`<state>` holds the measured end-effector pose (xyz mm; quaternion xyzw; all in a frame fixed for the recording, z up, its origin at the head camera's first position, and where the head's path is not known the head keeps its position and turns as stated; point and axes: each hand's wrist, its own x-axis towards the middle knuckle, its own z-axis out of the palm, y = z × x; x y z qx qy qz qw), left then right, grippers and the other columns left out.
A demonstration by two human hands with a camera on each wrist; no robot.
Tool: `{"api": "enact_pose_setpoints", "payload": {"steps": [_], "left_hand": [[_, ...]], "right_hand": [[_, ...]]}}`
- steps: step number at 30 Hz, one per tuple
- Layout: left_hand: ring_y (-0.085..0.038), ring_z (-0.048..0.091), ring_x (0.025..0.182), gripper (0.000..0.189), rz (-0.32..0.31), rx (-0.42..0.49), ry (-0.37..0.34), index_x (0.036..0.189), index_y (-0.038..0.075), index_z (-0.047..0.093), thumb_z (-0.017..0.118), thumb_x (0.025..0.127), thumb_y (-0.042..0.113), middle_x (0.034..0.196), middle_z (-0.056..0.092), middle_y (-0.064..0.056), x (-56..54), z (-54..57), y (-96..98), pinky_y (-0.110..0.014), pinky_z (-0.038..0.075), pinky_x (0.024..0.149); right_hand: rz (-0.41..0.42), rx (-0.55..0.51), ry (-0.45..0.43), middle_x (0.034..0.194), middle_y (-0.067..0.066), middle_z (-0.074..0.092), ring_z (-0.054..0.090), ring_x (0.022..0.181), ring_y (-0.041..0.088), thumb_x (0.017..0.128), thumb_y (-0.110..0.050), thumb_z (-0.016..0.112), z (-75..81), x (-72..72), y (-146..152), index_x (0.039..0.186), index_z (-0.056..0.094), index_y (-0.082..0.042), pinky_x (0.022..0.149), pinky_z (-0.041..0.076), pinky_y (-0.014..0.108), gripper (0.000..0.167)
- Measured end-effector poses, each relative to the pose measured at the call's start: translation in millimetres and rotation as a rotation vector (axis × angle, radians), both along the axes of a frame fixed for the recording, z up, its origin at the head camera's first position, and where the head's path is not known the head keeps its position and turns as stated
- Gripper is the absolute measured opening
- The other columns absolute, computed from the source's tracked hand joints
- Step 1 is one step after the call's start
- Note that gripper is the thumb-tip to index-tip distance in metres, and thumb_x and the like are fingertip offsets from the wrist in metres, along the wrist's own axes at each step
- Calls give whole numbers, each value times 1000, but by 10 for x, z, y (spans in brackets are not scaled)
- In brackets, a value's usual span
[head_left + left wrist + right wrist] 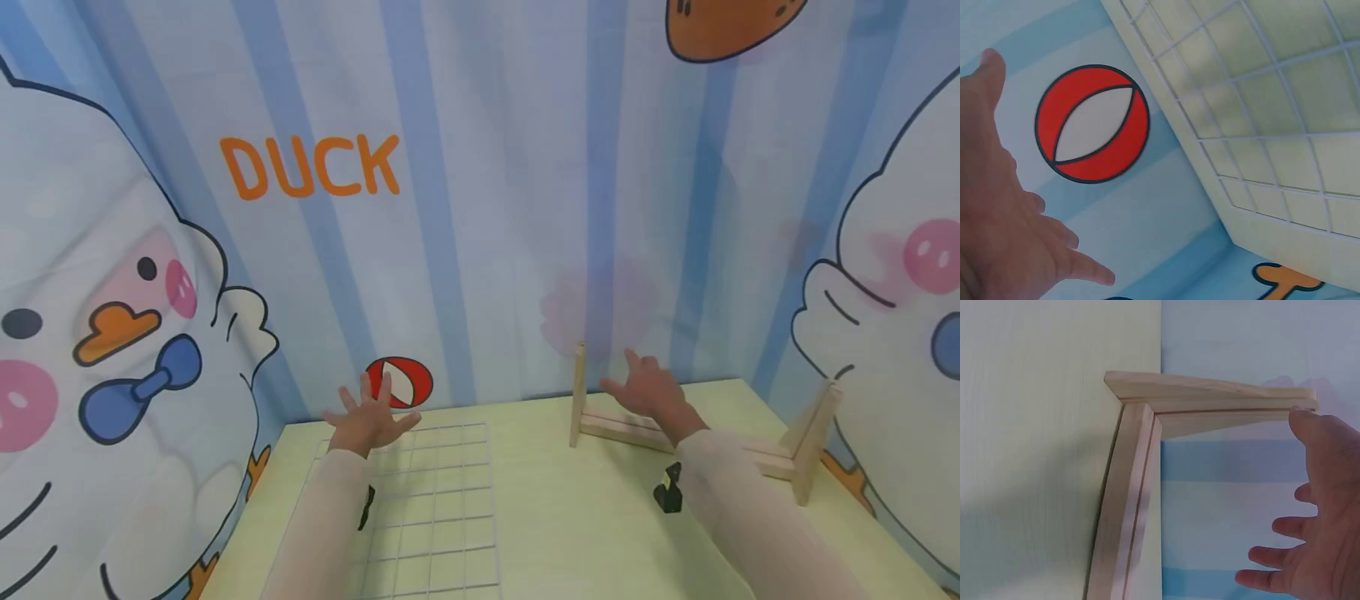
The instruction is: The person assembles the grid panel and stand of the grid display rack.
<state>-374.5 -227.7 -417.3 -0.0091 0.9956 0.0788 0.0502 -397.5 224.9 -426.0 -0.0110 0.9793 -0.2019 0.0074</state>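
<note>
My left hand (367,425) is raised over the far end of a white wire grid panel (492,500), its fingers spread and nothing in it. In the left wrist view the same hand (1010,231) is at the left, apart from the grid (1279,65). My right hand (648,389) hovers above the bar of a wooden stand (630,429) with upright ends, its fingers extended and holding nothing. The right wrist view shows the thumb of that hand (1332,512) overlapping the tip of one wooden upright (1222,397); whether they touch I cannot tell.
A small black object (667,493) with a yellow patch sits on the pale table (570,517) near the right sleeve. Another black piece (366,508) shows partly behind the left sleeve. Behind the table hangs a striped blue curtain (510,208) printed with ducks.
</note>
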Motion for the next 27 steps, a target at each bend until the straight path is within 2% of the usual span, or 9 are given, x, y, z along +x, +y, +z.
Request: {"api": "enact_pose_setpoints", "payload": {"steps": [4, 9, 14, 17, 19, 21, 23, 27], "left_hand": [[-69, 2, 146, 104, 36, 47, -10, 165, 14, 0, 59, 93, 62, 168, -4, -30, 51, -103, -155, -91, 13, 99], [-70, 14, 143, 107, 120, 100, -72, 164, 12, 1, 65, 92, 57, 165, 4, -35, 154, -253, -386, -88, 25, 98], [-68, 39, 131, 105, 159, 83, -87, 162, 2, 8, 67, 92, 54, 156, 20, -43, 287, -373, -603, -75, 40, 100], [-66, 50, 120, 104, 162, 73, -83, 159, -4, 13, 69, 92, 51, 149, 27, -47, 382, -432, -714, -68, 45, 100], [-66, 52, 115, 103, 167, 85, -92, 158, -7, 15, 70, 91, 49, 146, 28, -49, 451, -467, -791, -67, 46, 99], [-65, 53, 113, 102, 169, 90, -109, 156, -9, 17, 71, 90, 48, 144, 29, -51, 512, -493, -853, -67, 47, 97], [-65, 54, 113, 102, 168, 96, -131, 155, -11, 18, 71, 90, 48, 142, 29, -52, 562, -522, -921, -67, 47, 97], [-62, 56, 114, 102, 165, 93, -163, 153, -13, 21, 72, 88, 48, 138, 32, -53, 634, -587, -1049, -66, 48, 95]], "right_hand": [[-23, -30, -33, 153, 41, 26, 42, 132, 61, 98, -55, 52, -47, 45, -100, 158, 18, 4, 102, 41, 71, 91], [7, -14, -67, 143, 40, 39, 53, 123, 53, 95, -45, 59, -134, 66, -225, 148, 35, 11, 100, 46, 65, 81], [58, -22, -101, 128, 32, 58, 61, 114, 44, 94, -41, 63, -253, 35, -359, 134, 50, 14, 99, 50, 58, 69], [87, -45, -107, 113, 24, 66, 64, 98, 34, 92, -39, 65, -319, 33, -446, 126, 55, 13, 87, 54, 48, 62], [104, -75, -113, 103, 19, 68, 61, 86, 27, 90, -37, 67, -347, 41, -511, 121, 56, 11, 76, 53, 42, 59], [126, -91, -120, 99, 16, 68, 58, 82, 25, 89, -36, 68, -364, 55, -566, 120, 55, 11, 72, 51, 40, 58], [141, -83, -122, 102, 17, 68, 61, 85, 26, 89, -37, 68, -378, 67, -626, 124, 53, 13, 75, 52, 41, 63], [143, -80, -128, 118, 26, 67, 66, 104, 35, 90, -38, 68, -423, 93, -765, 137, 46, 16, 91, 54, 51, 75]]}}
